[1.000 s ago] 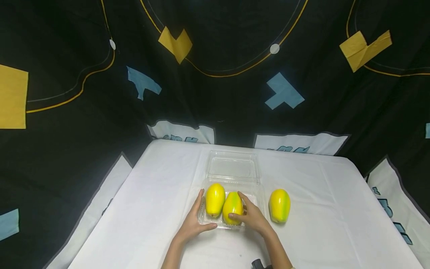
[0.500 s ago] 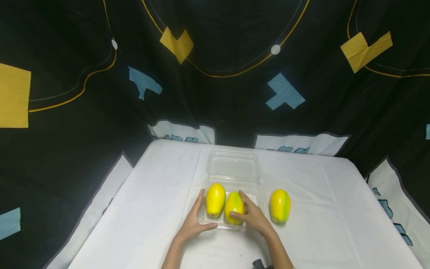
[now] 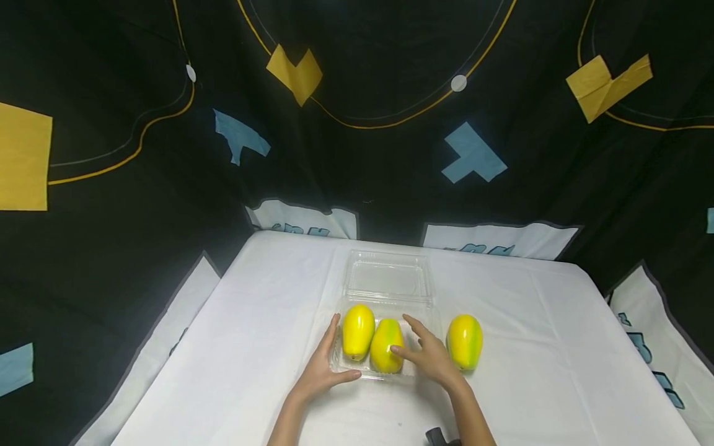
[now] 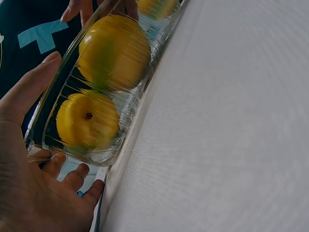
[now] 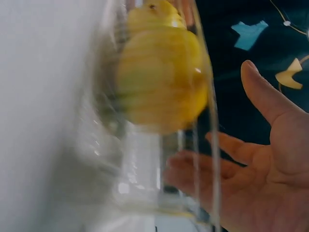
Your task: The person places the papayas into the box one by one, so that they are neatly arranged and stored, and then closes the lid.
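Here between the hands we have the box (image 3: 390,308), clear plastic and wide open, its lid (image 3: 387,277) lying flat beyond the fingertips. Two yellow fruits sit inside: the first fruit (image 3: 358,331) on the left hand's side, the second fruit (image 3: 386,345) close beside it, a touch nearer the wrists and showing a green streak. We see bare plastic floor on the right hand's side of the pair.

Under it all we have a table (image 3: 535,359) in white cloth, and past the hands a black curtain (image 3: 368,167) goes up, dotted with yellow patches (image 3: 297,80) and blue patches (image 3: 474,148).

Now to the hands! The left hand (image 3: 323,370) frames the box's near corner, thumb spread wide from the fingers, index along the side wall, thumb by the near edge; we can't tell how firmly it touches. The right hand (image 3: 432,356) is open too, thumb well apart from the fingers, with nothing in its hold, just beside the second fruit; our right wrist view is blurred, its fingers partly behind the clear wall. And outside the box, just beyond the right hand's outer side, we spot the third fruit (image 3: 464,341) on the cloth.
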